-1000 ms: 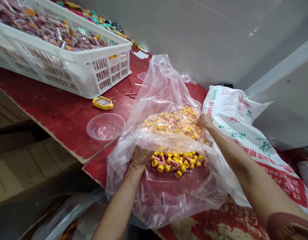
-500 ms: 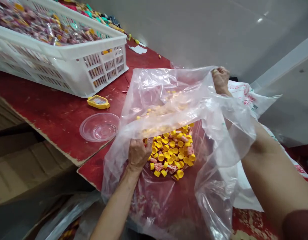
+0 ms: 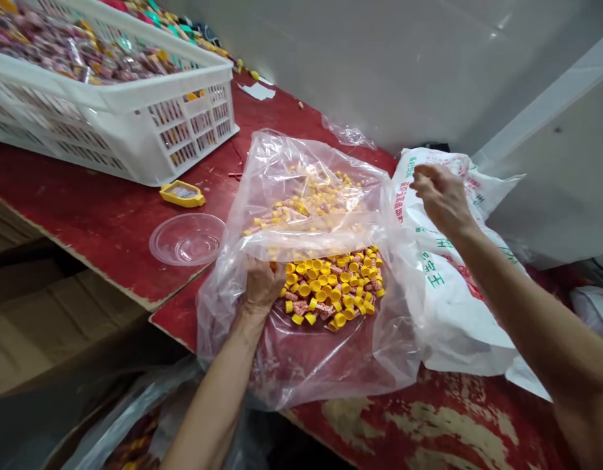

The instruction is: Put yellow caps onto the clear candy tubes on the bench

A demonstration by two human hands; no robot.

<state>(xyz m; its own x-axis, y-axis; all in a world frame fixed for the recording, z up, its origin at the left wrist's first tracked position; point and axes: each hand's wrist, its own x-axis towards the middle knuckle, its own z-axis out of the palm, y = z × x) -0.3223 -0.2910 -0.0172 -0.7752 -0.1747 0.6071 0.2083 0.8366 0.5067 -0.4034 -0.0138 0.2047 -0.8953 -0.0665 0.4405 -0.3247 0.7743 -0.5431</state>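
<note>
A clear plastic bag lies spread on the red table, its mouth facing me. Inside it are many small pieces with yellow caps and red-and-white patterned bodies. My left hand is at the left side of the bag's mouth, closed on the film, its fingertips partly hidden beside the yellow caps. My right hand is raised above a white woven sack with red and green print, to the right of the bag. Its fingers are curled in and nothing shows in them.
A white slatted crate full of small wrapped pieces stands at the upper left. Near it lie a yellow-framed case and a clear plastic bowl. Cardboard is below the table's left edge. A grey wall rises behind.
My right hand has let go of the bag's raised upper right part and moved slightly down. The film has dropped flatter, uncovering the white sack. My left hand has shifted slightly up and left.
</note>
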